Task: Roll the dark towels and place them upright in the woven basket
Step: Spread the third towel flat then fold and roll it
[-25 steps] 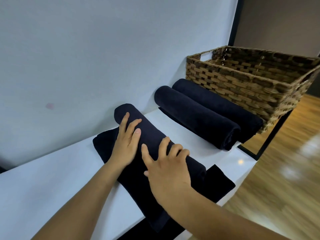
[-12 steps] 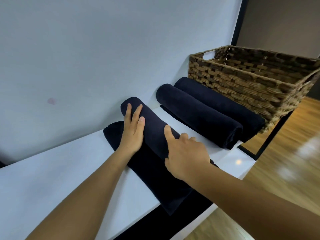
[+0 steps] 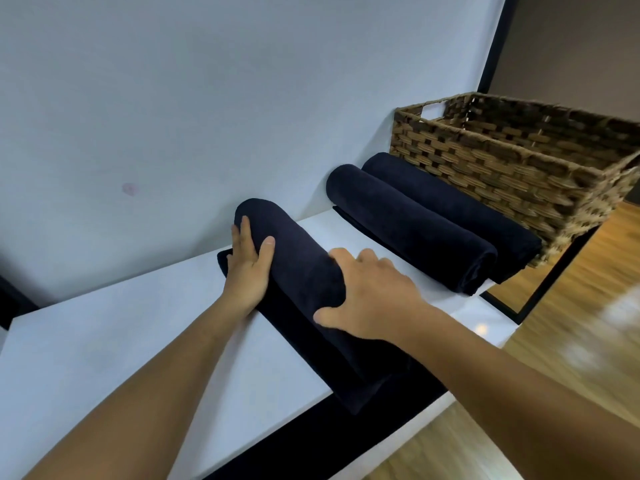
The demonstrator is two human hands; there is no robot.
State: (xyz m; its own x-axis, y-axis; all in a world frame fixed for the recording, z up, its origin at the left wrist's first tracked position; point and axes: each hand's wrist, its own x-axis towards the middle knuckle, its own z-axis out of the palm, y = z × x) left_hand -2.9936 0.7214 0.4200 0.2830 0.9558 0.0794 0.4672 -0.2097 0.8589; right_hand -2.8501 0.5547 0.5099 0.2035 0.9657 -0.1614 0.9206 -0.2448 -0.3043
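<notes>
Right hand point(image 3: 374, 296) fingers, flat on top a second ago, now curl over the far side of the dark towel roll point(image 3: 298, 258), thumb on the near side. Left hand point(image 3: 247, 268) has slid closer to the wall end and presses with straight fingers, clamping nothing. Flat cloth that lay beyond the roll by the right hand no longer shows. A strip of unrolled towel runs along the near side.

Judgement: third roll is close to done but needs tucking. No towel shows in the woven basket point(image 3: 502, 168) yet, though its floor is hidden.

Two finished rolls point(image 3: 408, 226) lie side by side and touching, between the working roll and the basket. The farther one sits against the basket wall.

Edges:
- The near end of the towel reaches the front edge of the white table point(image 3: 104, 341) and could slip off toward the wooden floor point(image 3: 571, 341).
- The far end of the roll sits just beside the wall point(image 3: 207, 98), so there is no room to push that way.
- A bare strip of table separates the working roll from the finished pair.
- The basket top is open and nothing shows above it.
</notes>
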